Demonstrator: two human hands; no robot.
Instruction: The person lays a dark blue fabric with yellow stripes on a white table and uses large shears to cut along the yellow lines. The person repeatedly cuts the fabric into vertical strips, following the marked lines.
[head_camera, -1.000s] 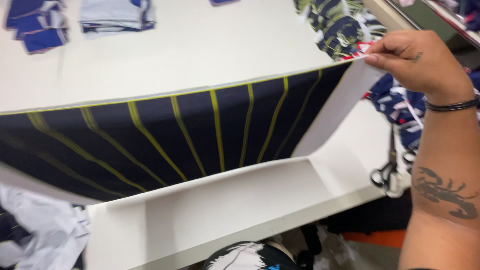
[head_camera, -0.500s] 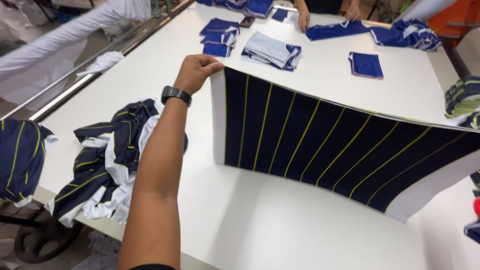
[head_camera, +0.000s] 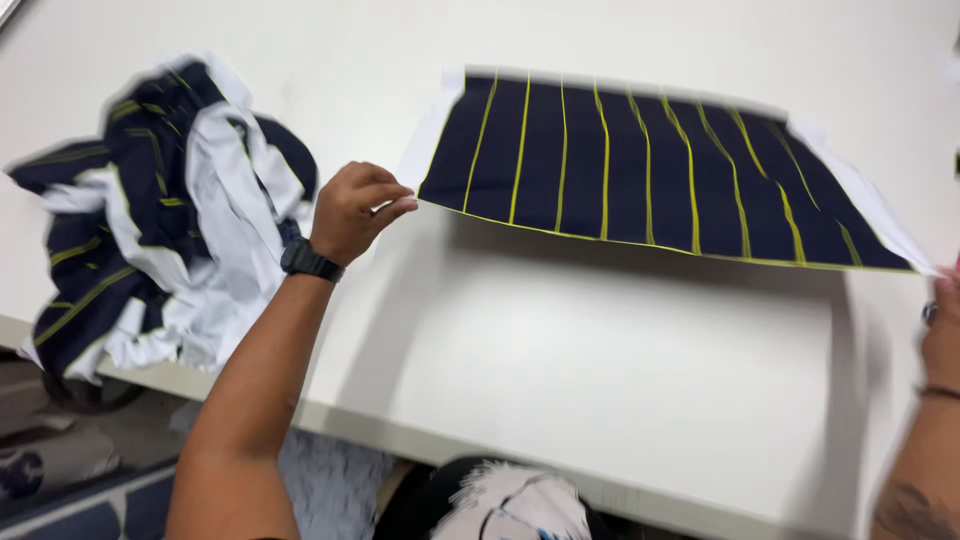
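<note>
A navy fabric panel (head_camera: 650, 165) with thin yellow stripes and white side edges is stretched out just above the white table (head_camera: 620, 390), casting a shadow on it. My left hand (head_camera: 355, 210), with a black watch on the wrist, pinches the panel's near left corner. My right hand (head_camera: 943, 330) shows only partly at the right edge of the view, where it meets the panel's near right corner; its fingers are blurred and mostly cut off.
A crumpled heap of navy, yellow-striped and white cloth (head_camera: 150, 220) lies on the table left of my left hand. The table's near edge (head_camera: 400, 435) runs along the bottom, with more cloth (head_camera: 510, 505) below it by my body.
The view has swung down and closer. The panel, held up in a curve before, now lies stretched almost flat and low over the table between both hands.
</note>
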